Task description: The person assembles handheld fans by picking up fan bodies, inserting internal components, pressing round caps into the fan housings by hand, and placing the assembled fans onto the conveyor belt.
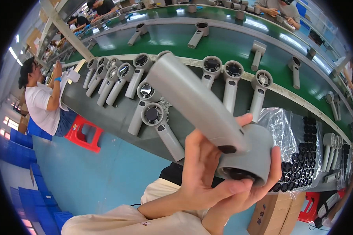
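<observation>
Green conveyor (161,41) runs beyond left grip (202,168) and right grip (268,178), which together clasp one gray fan (200,105). Other fans (153,113) lie on the table (113,122), left of both grips.

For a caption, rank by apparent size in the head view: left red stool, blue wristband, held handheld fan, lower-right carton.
Held handheld fan, nearest the camera
Lower-right carton
Left red stool
Blue wristband

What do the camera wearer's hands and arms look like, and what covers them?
The left hand and right hand are ungloved. Loose cream cloth, apparently a sleeve, meets the left forearm and has a small dark mark. No right sleeve is clearly visible.
</observation>
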Tool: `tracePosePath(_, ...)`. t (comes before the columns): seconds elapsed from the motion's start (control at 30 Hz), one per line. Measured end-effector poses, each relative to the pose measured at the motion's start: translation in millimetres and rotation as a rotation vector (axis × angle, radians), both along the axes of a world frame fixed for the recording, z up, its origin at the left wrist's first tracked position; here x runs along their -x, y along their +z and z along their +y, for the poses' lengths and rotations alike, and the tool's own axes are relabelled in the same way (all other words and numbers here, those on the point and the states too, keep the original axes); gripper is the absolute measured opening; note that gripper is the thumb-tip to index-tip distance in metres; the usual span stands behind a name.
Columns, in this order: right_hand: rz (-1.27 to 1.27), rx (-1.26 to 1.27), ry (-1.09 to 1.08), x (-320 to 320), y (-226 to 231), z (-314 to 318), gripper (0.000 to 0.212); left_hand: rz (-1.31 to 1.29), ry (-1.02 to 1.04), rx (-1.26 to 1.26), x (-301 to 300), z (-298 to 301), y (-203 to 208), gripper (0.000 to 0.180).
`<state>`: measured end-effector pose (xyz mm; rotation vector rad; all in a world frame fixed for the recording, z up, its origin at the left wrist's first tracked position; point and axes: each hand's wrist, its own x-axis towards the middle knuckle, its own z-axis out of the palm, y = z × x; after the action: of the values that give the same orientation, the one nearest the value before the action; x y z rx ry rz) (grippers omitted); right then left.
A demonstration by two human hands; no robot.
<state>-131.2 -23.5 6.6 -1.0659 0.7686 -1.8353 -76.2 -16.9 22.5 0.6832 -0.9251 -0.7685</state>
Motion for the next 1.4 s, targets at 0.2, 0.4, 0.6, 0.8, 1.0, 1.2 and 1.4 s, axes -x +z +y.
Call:
tracePosePath(0.2,0.006,0.149,0.192,-4,-12,-11,0.063,0.006,-0.01,0.143,-15,-8,-14,0.089)
tracePosePath(0.4,0.107,-0.006,0.159,-5,3,-4,0.053,0.033,0.054,0.183,-17,-8,-7,0.067)
tracePosePath(0.6,0.157,-0.082,0.349,15,-4,-16,0.069,-0.484,0.059,-0.076,-39,-4,0,0.083)
tracePosePath(0.8,-0.115,-0.224,0.076,3,9,-4,0.082,-0.556,0.102,0.0,-31,-2,8,0.068)
tracePosePath(1.0,-0.013,-0.251,0.131,14,5,-4,0.08,-0.573,0.032,-0.004,-30,-4,5,0.062)
tracePosePath(1.2,0.224,-0.033,0.193,24,9,-21,0.08,-0.151,-0.054,-0.218,-31,0,5,0.065)
tracePosePath(1.4,1.095,-0.165,0.338,77,0,-9,0.021,-0.051,0.105,-0.291,-67,6,-1,0.058)
